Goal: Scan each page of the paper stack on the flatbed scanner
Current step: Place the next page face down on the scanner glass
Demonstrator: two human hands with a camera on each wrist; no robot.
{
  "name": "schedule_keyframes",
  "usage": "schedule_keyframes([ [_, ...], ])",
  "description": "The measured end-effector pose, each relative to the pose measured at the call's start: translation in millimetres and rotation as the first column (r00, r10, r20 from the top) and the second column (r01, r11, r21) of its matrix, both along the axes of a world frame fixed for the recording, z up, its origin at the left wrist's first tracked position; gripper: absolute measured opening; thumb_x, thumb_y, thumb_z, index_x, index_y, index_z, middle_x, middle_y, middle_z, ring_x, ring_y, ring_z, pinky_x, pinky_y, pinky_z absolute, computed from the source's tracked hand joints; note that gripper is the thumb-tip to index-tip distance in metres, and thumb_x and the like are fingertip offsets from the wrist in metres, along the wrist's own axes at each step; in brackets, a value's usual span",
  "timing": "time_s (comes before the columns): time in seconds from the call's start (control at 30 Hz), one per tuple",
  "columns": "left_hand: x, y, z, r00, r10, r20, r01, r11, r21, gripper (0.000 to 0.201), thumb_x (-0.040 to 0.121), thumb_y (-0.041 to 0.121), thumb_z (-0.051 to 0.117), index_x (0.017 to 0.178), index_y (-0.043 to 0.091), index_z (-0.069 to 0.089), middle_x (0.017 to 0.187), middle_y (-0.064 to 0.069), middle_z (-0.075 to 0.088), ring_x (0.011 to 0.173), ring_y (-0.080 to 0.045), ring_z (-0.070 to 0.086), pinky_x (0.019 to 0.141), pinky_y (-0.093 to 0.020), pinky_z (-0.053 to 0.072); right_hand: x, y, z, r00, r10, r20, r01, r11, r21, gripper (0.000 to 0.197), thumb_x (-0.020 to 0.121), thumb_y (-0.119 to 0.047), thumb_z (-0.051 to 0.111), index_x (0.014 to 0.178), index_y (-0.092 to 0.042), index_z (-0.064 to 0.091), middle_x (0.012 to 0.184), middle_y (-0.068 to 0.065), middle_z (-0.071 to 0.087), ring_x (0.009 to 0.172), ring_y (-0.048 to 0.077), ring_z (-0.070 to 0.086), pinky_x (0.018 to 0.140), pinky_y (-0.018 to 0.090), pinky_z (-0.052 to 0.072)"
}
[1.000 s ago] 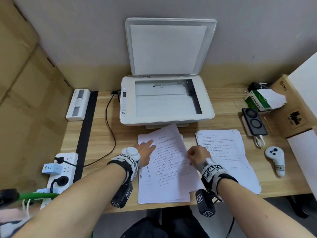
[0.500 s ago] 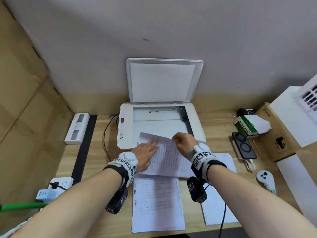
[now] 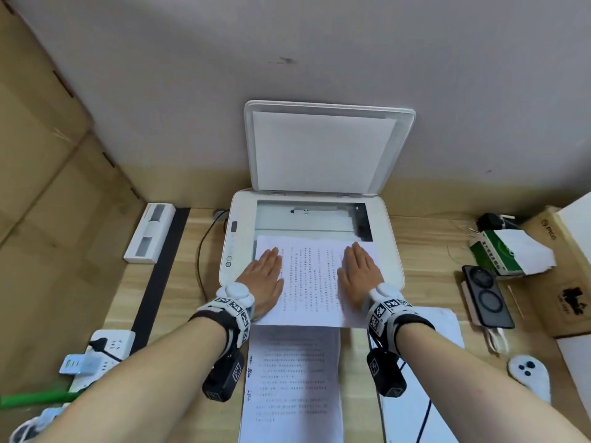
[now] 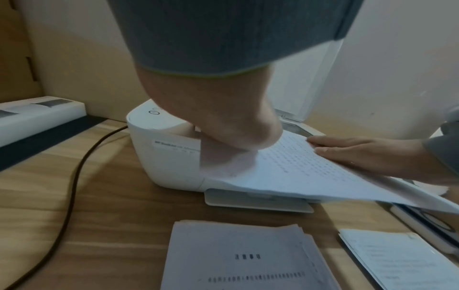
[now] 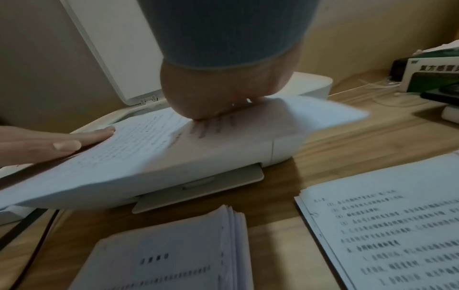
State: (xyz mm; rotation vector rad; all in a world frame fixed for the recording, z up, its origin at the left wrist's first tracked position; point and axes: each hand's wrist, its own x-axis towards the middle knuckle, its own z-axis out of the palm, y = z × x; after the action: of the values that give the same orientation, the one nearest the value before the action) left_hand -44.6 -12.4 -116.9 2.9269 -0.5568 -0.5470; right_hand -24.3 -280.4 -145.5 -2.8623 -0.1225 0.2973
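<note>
A printed sheet point(image 3: 311, 279) lies text-up on the front half of the white flatbed scanner point(image 3: 391, 244), its near edge overhanging the front. The lid point(image 3: 323, 148) stands open and the back of the glass point(image 3: 307, 219) is bare. My left hand point(image 3: 263, 276) presses flat on the sheet's left side, my right hand point(image 3: 359, 273) flat on its right side, fingers straight. In the wrist views the sheet point(image 4: 298, 166) point(image 5: 149, 153) sags past the scanner's front. The paper stack point(image 3: 292, 378) lies on the desk below it, a second stack point(image 3: 444, 327) to its right.
A power strip point(image 3: 105, 350) and a white box point(image 3: 150, 233) sit at the left, with a black cable point(image 3: 201, 251) running to the scanner. At the right are a dark phone-like device point(image 3: 487, 295), a green carton point(image 3: 505, 254), a white controller point(image 3: 527, 375) and a cardboard box point(image 3: 569, 282).
Both hands lifted the top sheet off the stack and carried it forward onto the scanner. They went from holding its edges to lying flat on it.
</note>
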Motion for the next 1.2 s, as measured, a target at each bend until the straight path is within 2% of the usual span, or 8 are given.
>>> schedule_keyframes([
  [0.07,12,-2,-1,1.0,0.023,-0.006,-0.023,1.0,0.01,0.063,0.103,0.041,0.008,0.155,0.008,-0.005,0.162,-0.006,-0.014,0.15,-0.019,-0.01,0.122,-0.035,0.004,17,4,-5,1.0,-0.002,-0.013,0.002,1.0,0.002,0.086,0.087,-0.048,0.002,0.154,-0.001,0.024,0.163,0.02,0.019,0.151,0.033,0.019,0.123,0.042,0.02],
  [0.17,25,-7,-3,0.997,0.067,0.034,-0.068,0.997,0.025,0.075,0.093,0.048,-0.007,0.155,0.006,-0.003,0.162,-0.008,-0.012,0.15,-0.021,-0.009,0.122,-0.035,0.004,35,8,-1,1.0,0.003,-0.016,-0.003,1.0,0.012,0.078,0.091,-0.044,0.01,0.156,-0.001,0.02,0.165,0.019,0.013,0.153,0.031,0.012,0.125,0.04,0.013],
  [0.3,50,-16,-9,0.988,0.148,0.049,-0.149,0.988,0.033,0.07,0.102,0.046,0.009,0.153,0.001,-0.005,0.161,-0.015,-0.015,0.149,-0.026,-0.013,0.123,-0.038,0.003,64,9,-4,1.0,0.005,-0.016,-0.005,1.0,0.013,0.067,0.103,-0.041,0.021,0.159,-0.006,0.011,0.167,0.013,0.003,0.155,0.026,0.003,0.125,0.037,0.007],
  [0.37,58,-19,-8,0.984,0.161,0.072,-0.163,0.986,0.023,0.073,0.101,0.049,0.011,0.153,0.0,-0.007,0.16,-0.016,-0.019,0.148,-0.027,-0.016,0.122,-0.039,0.0,70,9,-5,1.0,0.008,0.011,-0.008,1.0,0.01,0.066,0.106,-0.04,0.024,0.16,-0.008,0.006,0.168,0.01,-0.003,0.155,0.023,-0.002,0.125,0.035,0.003],
  [0.5,78,-22,-19,0.98,0.172,0.104,-0.175,0.984,0.026,0.078,0.1,0.054,0.009,0.152,-0.001,-0.009,0.158,-0.019,-0.021,0.147,-0.029,-0.019,0.122,-0.041,-0.003,81,9,-10,0.998,0.008,0.056,-0.007,1.0,-0.016,0.066,0.105,-0.043,0.019,0.16,-0.01,0.005,0.168,0.007,-0.003,0.155,0.021,-0.002,0.125,0.037,0.005],
  [0.63,93,-25,-31,0.97,0.184,0.159,-0.188,0.982,0.01,0.079,0.099,0.054,0.007,0.151,-0.002,-0.009,0.158,-0.02,-0.021,0.147,-0.031,-0.019,0.122,-0.044,-0.001,96,10,-12,0.997,0.006,0.071,-0.004,1.0,-0.024,0.067,0.104,-0.044,0.017,0.16,-0.01,0.004,0.168,0.006,-0.003,0.155,0.021,-0.002,0.125,0.037,0.003],
  [0.9,92,-27,-39,0.954,0.214,0.21,-0.216,0.976,-0.015,0.077,0.097,0.052,0.006,0.152,-0.002,-0.002,0.16,-0.019,-0.012,0.149,-0.03,-0.011,0.122,-0.046,0.005,97,10,-13,0.996,0.007,0.094,-0.005,1.0,-0.024,0.067,0.103,-0.044,0.017,0.16,-0.011,0.005,0.168,0.005,-0.002,0.155,0.02,-0.002,0.125,0.037,0.003],
  [1.2,90,-26,-41,0.95,0.216,0.226,-0.218,0.976,-0.016,0.076,0.098,0.05,0.008,0.153,0.0,-0.002,0.161,-0.017,-0.014,0.149,-0.028,-0.014,0.122,-0.045,0.003,97,9,-13,0.995,0.015,0.097,-0.012,1.0,-0.028,0.066,0.103,-0.044,0.016,0.161,-0.013,0.007,0.168,0.004,-0.002,0.155,0.018,-0.003,0.125,0.037,0.003],
])
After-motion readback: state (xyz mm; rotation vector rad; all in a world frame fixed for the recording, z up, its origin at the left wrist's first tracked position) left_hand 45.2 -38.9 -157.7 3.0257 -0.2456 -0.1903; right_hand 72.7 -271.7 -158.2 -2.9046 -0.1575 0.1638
